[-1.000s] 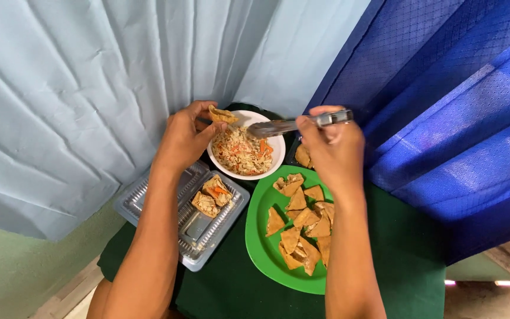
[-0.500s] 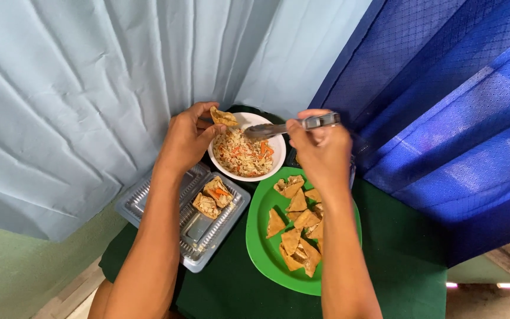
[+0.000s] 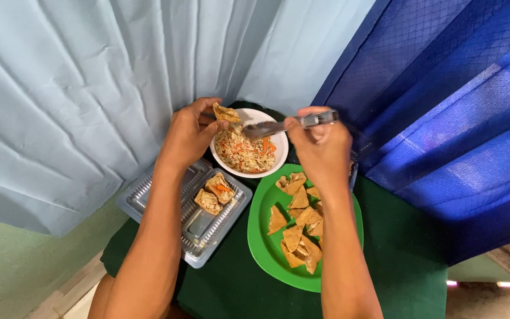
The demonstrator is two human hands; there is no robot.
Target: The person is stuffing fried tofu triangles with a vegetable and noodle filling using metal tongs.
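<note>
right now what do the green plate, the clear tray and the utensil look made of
Green plate: likely plastic or melamine, uniform colour, soft sheen. Clear tray: thin ribbed see-through plastic. Utensil in the right hand: probably steel, grey and reflective.

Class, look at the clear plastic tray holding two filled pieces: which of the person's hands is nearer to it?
Left. The left hand hovers just above the clear plastic tray, holding a fried piece. The right hand, holding a metal spoon, is beyond the white bowl.
</note>
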